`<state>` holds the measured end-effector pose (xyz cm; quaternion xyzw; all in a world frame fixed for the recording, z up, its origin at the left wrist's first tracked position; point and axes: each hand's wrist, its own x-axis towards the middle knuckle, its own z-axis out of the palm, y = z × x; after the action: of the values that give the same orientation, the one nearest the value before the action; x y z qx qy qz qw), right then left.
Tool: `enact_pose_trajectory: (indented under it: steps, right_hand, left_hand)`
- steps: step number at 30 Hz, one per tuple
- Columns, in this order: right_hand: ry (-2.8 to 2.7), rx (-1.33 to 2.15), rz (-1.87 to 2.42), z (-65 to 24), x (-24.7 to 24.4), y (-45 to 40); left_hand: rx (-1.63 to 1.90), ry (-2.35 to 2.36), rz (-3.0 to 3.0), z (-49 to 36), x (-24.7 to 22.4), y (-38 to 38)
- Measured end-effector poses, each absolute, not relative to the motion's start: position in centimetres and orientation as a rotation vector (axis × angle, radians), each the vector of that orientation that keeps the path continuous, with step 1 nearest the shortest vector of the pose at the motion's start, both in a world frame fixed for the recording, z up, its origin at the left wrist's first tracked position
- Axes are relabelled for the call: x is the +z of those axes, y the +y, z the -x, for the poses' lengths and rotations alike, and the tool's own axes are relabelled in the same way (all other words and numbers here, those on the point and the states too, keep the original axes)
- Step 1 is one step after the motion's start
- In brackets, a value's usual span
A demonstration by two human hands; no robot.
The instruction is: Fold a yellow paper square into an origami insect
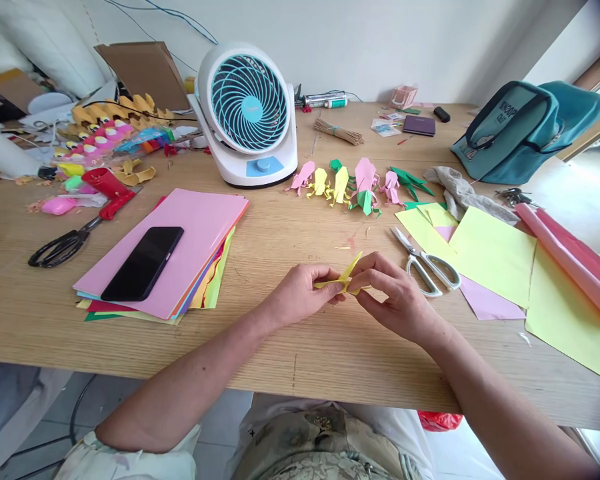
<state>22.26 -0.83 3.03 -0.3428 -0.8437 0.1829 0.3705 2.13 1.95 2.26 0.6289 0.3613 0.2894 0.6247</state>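
Observation:
A small folded piece of yellow paper (349, 272) is held between my two hands above the wooden table, one narrow point of it sticking up. My left hand (305, 291) pinches its left side between thumb and fingers. From the right, my right hand (393, 293) grips the other side with its fingertips, which partly hide the folds. White-handled scissors (427, 263) lie just beyond my right hand. Several folded paper figures in pink, yellow and green (365, 180) stand in a row behind the hands.
At left, a black phone (143, 263) rests on stacked coloured paper (200, 220), near black-handled scissors (60, 248). A white fan (250, 107) stands behind. Yellow sheets (497, 257), a pink roll (570, 267) and a teal bag (525, 133) are at right.

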Motion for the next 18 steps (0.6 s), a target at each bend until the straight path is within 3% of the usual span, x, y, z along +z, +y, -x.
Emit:
enact_pose_trajectory:
  steps: [11, 18]
  right_hand:
    - [-2.138, 0.324, 0.847, -22.44, 2.72, -0.63]
    - [-2.038, 0.461, 0.926, -22.01, 2.34, -0.68]
  left_hand:
    - [0.676, 0.941, -1.532, -1.87, 2.53, 1.89]
    - [0.705, 1.015, -1.752, -1.92, 2.61, 1.73]
